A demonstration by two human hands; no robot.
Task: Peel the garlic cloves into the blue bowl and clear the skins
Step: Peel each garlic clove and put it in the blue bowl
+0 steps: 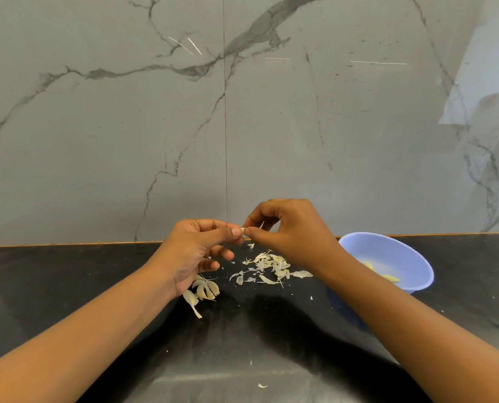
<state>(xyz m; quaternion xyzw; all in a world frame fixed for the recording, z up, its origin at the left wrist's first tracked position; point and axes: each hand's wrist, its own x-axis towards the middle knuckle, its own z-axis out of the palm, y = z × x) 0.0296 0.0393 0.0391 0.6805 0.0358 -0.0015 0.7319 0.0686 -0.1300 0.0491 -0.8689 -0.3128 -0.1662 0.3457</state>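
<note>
skins [267,267] litter the counter [97,274] between unpeeled cloves [203,290] and blue bowl [411,254]; hands, left [196,251] and right [283,231], pinch one clove [243,230].

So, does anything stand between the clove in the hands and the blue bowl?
Nothing visible does. The clove is pinched between the left hand and right hand; the bowl sits open beyond the right hand. The skins lie on the counter below.

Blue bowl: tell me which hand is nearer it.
Right. The right hand sits just left of the blue bowl; the left hand is farther left, past the skins.
</note>
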